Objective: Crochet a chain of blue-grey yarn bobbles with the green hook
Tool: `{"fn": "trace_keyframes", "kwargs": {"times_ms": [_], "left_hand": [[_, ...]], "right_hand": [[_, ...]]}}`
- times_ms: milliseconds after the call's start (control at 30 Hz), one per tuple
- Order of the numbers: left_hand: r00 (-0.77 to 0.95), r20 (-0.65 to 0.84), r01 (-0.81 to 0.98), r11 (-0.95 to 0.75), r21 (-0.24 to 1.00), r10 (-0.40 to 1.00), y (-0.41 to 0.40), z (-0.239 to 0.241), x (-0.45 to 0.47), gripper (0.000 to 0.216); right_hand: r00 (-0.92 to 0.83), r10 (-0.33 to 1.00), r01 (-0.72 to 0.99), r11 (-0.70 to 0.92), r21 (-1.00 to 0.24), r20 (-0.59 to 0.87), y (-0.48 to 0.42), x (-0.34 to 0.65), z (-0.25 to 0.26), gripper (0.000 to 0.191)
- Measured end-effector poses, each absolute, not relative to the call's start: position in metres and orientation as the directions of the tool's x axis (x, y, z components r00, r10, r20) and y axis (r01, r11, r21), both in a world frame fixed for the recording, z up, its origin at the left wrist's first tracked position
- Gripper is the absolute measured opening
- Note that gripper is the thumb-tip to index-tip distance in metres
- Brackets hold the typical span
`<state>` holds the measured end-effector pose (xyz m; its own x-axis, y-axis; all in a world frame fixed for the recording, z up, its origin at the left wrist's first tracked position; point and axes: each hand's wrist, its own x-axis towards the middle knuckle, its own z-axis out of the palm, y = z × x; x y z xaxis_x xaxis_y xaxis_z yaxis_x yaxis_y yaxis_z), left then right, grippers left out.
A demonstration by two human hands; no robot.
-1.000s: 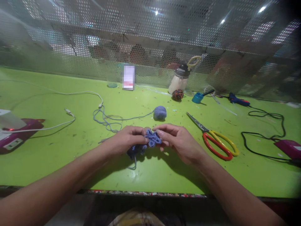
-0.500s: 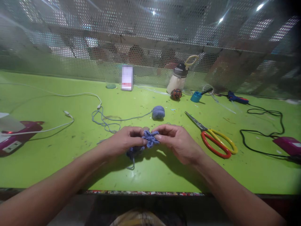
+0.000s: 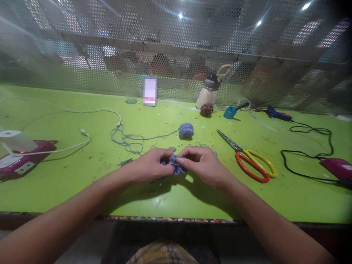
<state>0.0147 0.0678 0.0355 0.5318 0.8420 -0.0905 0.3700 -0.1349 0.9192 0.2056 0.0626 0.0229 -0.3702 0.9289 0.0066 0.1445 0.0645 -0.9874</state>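
Both my hands meet over the middle of the green table [image 3: 82, 176]. My left hand [image 3: 150, 167] and my right hand [image 3: 202, 165] pinch a small blue crocheted piece [image 3: 175, 165] between their fingertips, low over the table. Most of the piece is hidden by my fingers. A blue yarn ball [image 3: 186, 131] lies just behind my hands, and its strand [image 3: 129, 141] runs left in loose loops.
Red and yellow scissors [image 3: 251, 161] lie right of my right hand. At the back stand a bottle [image 3: 210, 91], a multicoloured yarn ball [image 3: 206, 109], a blue cup [image 3: 229, 113] and a glue gun [image 3: 276, 115]. Magenta power strips sit at the left [image 3: 24, 161] and right [image 3: 337, 168] edges with cables.
My hands have drawn closer together and dropped towards the table, folding the blue piece between them so less of it shows.
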Motion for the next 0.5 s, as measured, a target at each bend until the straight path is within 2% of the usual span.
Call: {"fn": "trace_keyframes", "kwargs": {"times_ms": [100,200,367,500], "left_hand": [[0.567,-0.093,0.334,-0.125,0.934,0.819,0.0668,0.0368,0.0140,0.006],[0.600,-0.125,0.261,-0.045,0.964,0.790,0.0665,0.0381,0.0121,0.009],[0.555,-0.136,0.216,0.016,0.976,0.821,0.0672,0.0340,0.0109,0.006],[0.502,-0.202,0.066,0.196,0.978,0.841,0.0674,0.0285,0.0146,0.008]], "right_hand": [[-0.349,0.937,0.047,0.013,-0.999,-0.004,0.0625,0.2053,0.0226,0.022],[-0.348,0.937,-0.018,-0.038,-0.999,-0.030,0.0625,0.2051,0.0218,0.026],[-0.343,0.938,-0.077,-0.084,-0.993,-0.052,0.0634,0.2036,0.0168,0.028],[-0.269,0.963,-0.070,-0.034,-0.997,-0.014,0.0645,0.2022,0.0143,0.027]]}}
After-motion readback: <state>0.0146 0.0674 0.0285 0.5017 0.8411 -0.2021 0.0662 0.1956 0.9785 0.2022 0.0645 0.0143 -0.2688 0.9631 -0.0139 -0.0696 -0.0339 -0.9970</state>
